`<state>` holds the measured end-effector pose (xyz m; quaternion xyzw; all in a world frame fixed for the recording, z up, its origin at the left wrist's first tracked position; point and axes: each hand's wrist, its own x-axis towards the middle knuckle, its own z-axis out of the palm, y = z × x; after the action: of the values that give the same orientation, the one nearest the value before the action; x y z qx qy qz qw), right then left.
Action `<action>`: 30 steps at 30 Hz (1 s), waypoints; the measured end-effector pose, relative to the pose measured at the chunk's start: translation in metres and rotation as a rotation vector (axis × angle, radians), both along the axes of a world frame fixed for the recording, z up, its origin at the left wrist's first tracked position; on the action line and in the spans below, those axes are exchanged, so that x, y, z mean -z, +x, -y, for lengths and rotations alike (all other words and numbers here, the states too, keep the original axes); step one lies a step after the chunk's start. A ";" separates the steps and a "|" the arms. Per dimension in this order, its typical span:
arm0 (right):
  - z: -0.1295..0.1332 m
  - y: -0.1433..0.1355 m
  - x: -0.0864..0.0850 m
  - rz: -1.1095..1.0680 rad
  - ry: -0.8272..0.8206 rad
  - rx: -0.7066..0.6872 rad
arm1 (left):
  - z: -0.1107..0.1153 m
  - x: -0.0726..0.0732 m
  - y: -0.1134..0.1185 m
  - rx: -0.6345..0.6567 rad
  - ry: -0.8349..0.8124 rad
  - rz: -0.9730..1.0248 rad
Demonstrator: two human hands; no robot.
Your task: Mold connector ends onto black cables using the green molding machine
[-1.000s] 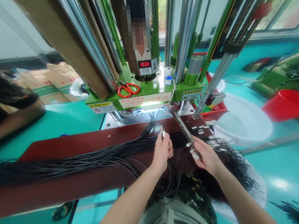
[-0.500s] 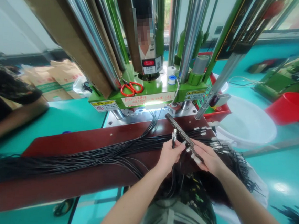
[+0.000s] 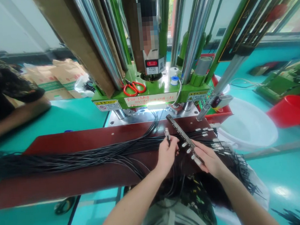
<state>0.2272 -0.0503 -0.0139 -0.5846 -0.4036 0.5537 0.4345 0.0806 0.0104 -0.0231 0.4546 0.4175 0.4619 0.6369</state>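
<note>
A co-worker's bare forearm (image 3: 22, 112) stretches in at far left, while black cables (image 3: 65, 161) run in a bundle across a red-brown board (image 3: 71, 141). Red-handled scissors (image 3: 134, 89) lie on the green press (image 3: 155, 88) beyond. At centre, a worker's left hand (image 3: 167, 152) pinches a silver-tipped cable connector (image 3: 167, 132) between thumb and fingers above the board, near a slotted metal bar (image 3: 180, 130). The right hand (image 3: 206, 156) clasps the bar's near end, pale connectors (image 3: 188, 151) lining its left edge; farther right sit a white basin (image 3: 273, 127) and a red bucket (image 3: 290, 112)
</note>
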 end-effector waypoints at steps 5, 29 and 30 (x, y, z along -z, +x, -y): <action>0.000 0.006 0.005 -0.119 -0.017 0.044 | -0.003 -0.003 -0.003 -0.079 -0.086 0.105; 0.000 0.005 -0.010 -0.063 -0.063 -0.030 | -0.008 -0.007 -0.008 0.209 -0.187 -0.047; 0.000 0.004 -0.009 -0.061 -0.066 -0.026 | -0.008 -0.007 -0.008 0.205 -0.187 -0.049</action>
<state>0.2317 -0.0499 -0.0045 -0.5759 -0.3795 0.5900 0.4198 0.0729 0.0179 -0.0161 0.4445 0.4256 0.3423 0.7100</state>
